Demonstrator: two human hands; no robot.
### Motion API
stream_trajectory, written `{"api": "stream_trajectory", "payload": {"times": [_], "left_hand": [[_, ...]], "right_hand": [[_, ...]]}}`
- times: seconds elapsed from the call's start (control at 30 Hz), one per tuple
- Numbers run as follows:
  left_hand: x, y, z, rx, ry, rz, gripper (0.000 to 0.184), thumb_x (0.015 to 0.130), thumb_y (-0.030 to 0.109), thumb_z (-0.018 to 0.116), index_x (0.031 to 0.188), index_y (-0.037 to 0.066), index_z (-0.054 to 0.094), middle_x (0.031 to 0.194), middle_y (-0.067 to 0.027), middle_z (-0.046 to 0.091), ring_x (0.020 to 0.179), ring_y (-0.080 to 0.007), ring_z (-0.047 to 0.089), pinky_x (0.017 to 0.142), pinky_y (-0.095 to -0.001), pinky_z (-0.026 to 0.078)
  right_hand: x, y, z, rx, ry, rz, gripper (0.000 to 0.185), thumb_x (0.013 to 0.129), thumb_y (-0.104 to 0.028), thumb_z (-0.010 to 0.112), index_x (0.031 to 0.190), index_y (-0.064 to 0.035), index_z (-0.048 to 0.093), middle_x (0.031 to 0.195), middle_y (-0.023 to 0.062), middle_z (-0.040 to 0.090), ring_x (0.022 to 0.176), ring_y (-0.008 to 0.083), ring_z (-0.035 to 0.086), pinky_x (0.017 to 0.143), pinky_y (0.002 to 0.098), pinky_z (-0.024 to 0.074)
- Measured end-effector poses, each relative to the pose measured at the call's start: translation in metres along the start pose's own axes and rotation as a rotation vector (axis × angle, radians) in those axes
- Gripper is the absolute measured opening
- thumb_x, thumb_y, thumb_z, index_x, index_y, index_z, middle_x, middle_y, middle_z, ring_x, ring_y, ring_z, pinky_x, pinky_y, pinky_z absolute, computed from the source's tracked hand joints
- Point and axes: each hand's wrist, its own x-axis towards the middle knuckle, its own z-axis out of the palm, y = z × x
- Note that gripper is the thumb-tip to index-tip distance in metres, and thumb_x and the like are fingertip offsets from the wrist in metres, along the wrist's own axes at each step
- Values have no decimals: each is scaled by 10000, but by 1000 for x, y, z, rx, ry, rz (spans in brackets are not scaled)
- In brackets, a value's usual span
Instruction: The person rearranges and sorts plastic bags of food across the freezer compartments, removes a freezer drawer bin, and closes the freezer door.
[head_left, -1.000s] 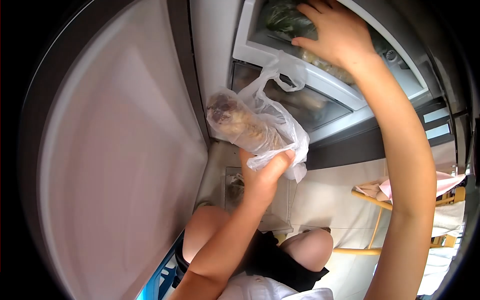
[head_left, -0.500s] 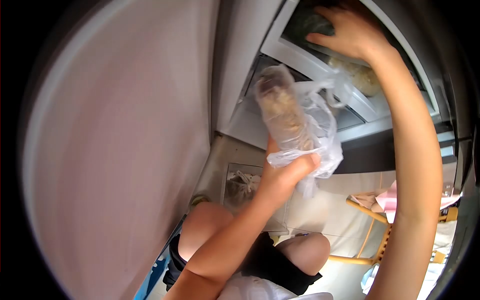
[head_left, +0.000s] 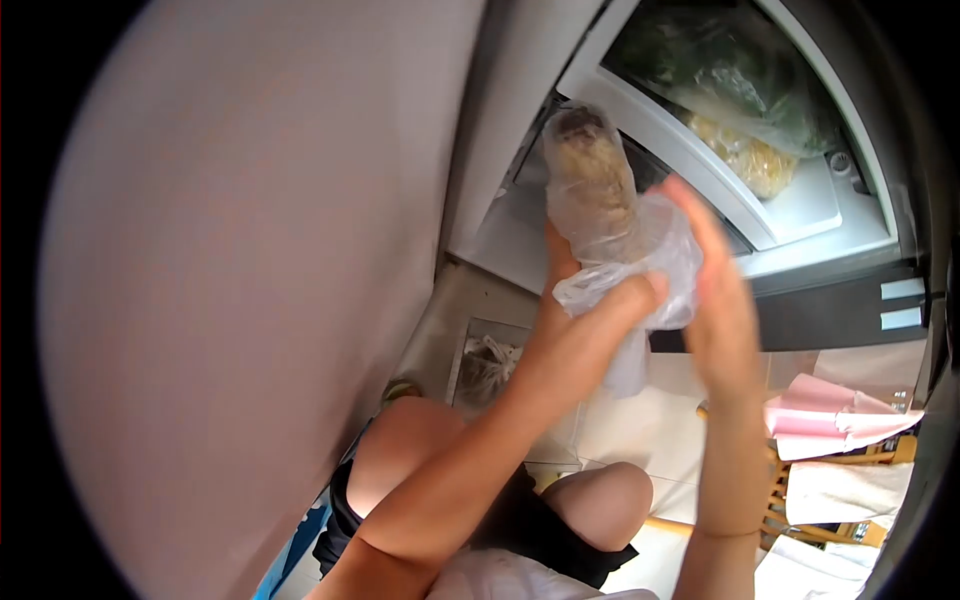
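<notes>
My left hand [head_left: 610, 305] is wrapped round a thin white plastic bag [head_left: 675, 245] and the long item in it. That item [head_left: 595, 185] is pale brown with a dark upper end, wrapped in clear plastic, and points up and away. My right hand [head_left: 710, 260], blurred by motion, is at the bag's right side with its fingers pointing up; whether it grips the bag cannot be made out. Beyond them is an open fridge drawer [head_left: 690, 140] holding a bag of green leaves [head_left: 730, 70] and a wrapped yellowish item [head_left: 750, 160].
A large fridge door [head_left: 250, 250] stands open along the left. A box [head_left: 485, 370] with a tied bag is on the floor beyond my knees. At the right are wooden racks or chairs [head_left: 775, 490] with pink cloth [head_left: 830, 415] and white cloth.
My right hand has left the fridge drawer and come down beside the plastic bag. The view has shifted, and the bagged item now points more upright in my left hand.
</notes>
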Motion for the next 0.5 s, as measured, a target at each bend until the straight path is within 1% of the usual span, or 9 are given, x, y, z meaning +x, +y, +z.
{"api": "stream_trajectory", "payload": {"times": [0.07,0.1,0.13,0.2,0.27,0.3,0.37,0.43,0.5], "left_hand": [[6,-9,3,136,40,175,899,835,196,687,1490,-24,112,1276,-159,458,1158,-225,500,954,-332,440],[5,-15,4,205,46,170,952,818,207,701,1493,-37,76,1309,-191,420,1201,-253,466,989,-354,412],[0,-21,3,270,56,177,1006,801,217,715,1497,-51,40,1343,-222,381,1244,-281,433,1024,-375,385],[-4,-33,5,386,12,348,1156,729,277,771,1500,-70,-18,1415,-309,243,1336,-400,286,1116,-473,238],[-13,-30,11,754,5,459,1187,715,309,778,1497,-73,-28,1406,-312,244,1305,-446,263,1110,-521,188],[-13,-31,16,777,32,561,1122,719,326,779,1503,-52,70,1401,-301,256,1278,-450,261,1098,-523,176],[-21,-28,14,961,114,607,1058,725,330,776,1492,-30,143,1403,-289,266,1277,-442,262,1100,-520,175],[-17,-20,15,987,172,662,892,743,334,775,1432,-7,322,1418,-284,270,1300,-435,271,1106,-515,203],[-7,-24,12,696,136,665,847,760,342,777,1409,-18,369,1421,-286,288,1309,-414,306,1097,-488,250]], "right_hand": [[-41,14,21,219,-80,134,867,897,-442,670,1484,48,260,1417,96,431,1301,196,432,1088,338,331],[-55,24,23,151,-72,148,846,883,-392,699,1474,42,276,1371,115,487,1206,203,528,1031,325,398],[-66,34,23,213,42,210,835,869,-368,700,1469,38,284,1360,131,502,1179,220,552,1009,330,425],[-75,42,17,430,82,242,817,862,-360,691,1461,32,297,1352,140,505,1177,231,555,1009,341,432],[-79,43,10,624,62,242,798,855,-351,682,1452,26,310,1345,149,509,1174,243,557,1009,351,438],[-78,42,7,684,53,236,789,852,-347,678,1448,23,316,1341,154,511,1173,248,559,1009,356,441],[-76,41,2,776,22,233,772,845,-339,669,1440,17,329,1334,163,514,1171,260,561,1009,366,447],[-75,43,-2,842,-12,221,755,838,-330,659,1431,11,342,1327,172,518,1169,271,564,1009,377,453],[-80,44,-6,862,-17,208,738,831,-322,650,1423,4,355,1319,181,521,1167,282,567,1009,387,459]]}}
